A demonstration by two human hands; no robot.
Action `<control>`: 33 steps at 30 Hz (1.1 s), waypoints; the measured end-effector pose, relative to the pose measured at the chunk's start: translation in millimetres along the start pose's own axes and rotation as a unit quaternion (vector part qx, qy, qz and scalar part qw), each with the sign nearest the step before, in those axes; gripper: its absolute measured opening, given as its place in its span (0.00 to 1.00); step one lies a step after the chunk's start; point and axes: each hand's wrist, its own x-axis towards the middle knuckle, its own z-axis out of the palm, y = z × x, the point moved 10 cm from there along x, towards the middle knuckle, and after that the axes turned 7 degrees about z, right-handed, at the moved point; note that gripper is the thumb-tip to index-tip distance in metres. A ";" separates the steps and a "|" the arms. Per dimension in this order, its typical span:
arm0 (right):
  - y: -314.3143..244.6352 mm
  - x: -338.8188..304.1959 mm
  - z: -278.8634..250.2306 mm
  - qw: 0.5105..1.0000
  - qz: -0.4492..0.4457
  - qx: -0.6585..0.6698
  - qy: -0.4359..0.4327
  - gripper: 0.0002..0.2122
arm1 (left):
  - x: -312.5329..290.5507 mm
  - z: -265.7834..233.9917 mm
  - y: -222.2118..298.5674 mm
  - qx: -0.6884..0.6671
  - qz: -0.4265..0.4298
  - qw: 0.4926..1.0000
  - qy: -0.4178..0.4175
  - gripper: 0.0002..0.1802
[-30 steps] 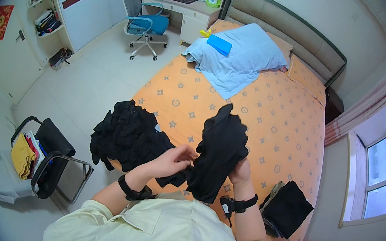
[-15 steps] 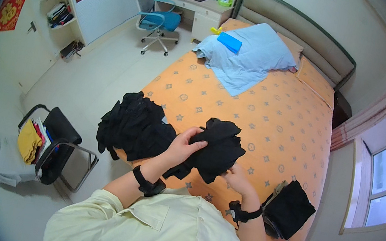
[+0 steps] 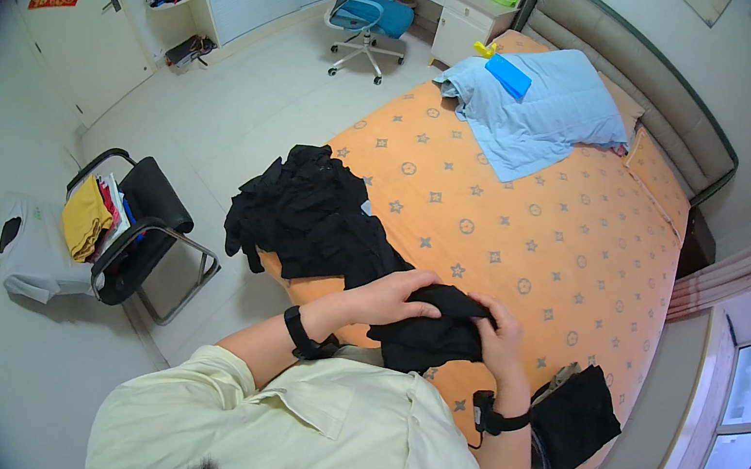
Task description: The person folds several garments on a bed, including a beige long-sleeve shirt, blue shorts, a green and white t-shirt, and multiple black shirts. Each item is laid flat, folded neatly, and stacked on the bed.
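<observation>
A black garment (image 3: 431, 337) is bunched at the bed's near edge, close to my body; its exact kind cannot be made out. My left hand (image 3: 393, 298) grips its left upper side, thumb on top. At its right end my right hand (image 3: 502, 339) has its fingers closed on the cloth. A loose heap of black clothes (image 3: 315, 215) lies to the left, hanging over the bed's edge and reaching close to my left hand. To the right of my right wrist sits a folded stack of dark clothes (image 3: 576, 419), with a lighter piece showing at its side.
The bed (image 3: 530, 249) has an orange patterned sheet, with a light blue cover (image 3: 553, 106) and a blue flat item (image 3: 508, 77) toward the headboard. On the left a black chair (image 3: 160, 200) holds coloured clothes (image 3: 88, 219). A blue swivel chair (image 3: 371, 13) stands by the desk.
Both hands have drawn the black garment down toward my body, and it is now more compact. My right hand has moved from its lower edge up to its right end. The view has shifted.
</observation>
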 end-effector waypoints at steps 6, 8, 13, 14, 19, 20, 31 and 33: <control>-40.6 -2.5 -34.2 0.993 -0.079 -0.079 0.047 0.08 | -13.7 6.6 -13.0 0.110 -0.063 0.992 -0.009 0.27; -63.0 -3.9 -49.7 0.986 -0.107 -0.103 0.074 0.07 | -13.1 0.9 -11.8 0.174 -0.057 0.983 0.018 0.26; -92.1 -4.7 -91.8 0.988 -0.073 -0.050 0.127 0.05 | -11.5 -17.4 -16.2 0.204 -0.020 0.977 0.049 0.28; -100.1 -4.4 -103.1 0.983 -0.085 -0.067 0.150 0.05 | -11.5 -21.3 -18.0 0.223 -0.012 0.974 0.043 0.29; -115.0 -5.2 -149.8 0.968 -0.080 -0.041 0.233 0.04 | -13.4 -44.5 -22.3 0.264 0.036 0.964 0.020 0.25; -119.3 -5.9 -158.4 0.965 -0.090 -0.043 0.242 0.04 | -14.7 -50.7 -24.7 0.248 0.023 0.968 0.024 0.23; -116.6 -3.2 -230.1 0.959 -0.045 -0.071 0.271 0.05 | -0.1 -72.4 -21.2 0.029 -0.059 0.986 -0.151 0.31; -113.3 -4.6 -238.8 0.960 -0.045 -0.073 0.266 0.06 | 4.8 -76.3 -5.4 -0.039 -0.010 0.986 -0.162 0.33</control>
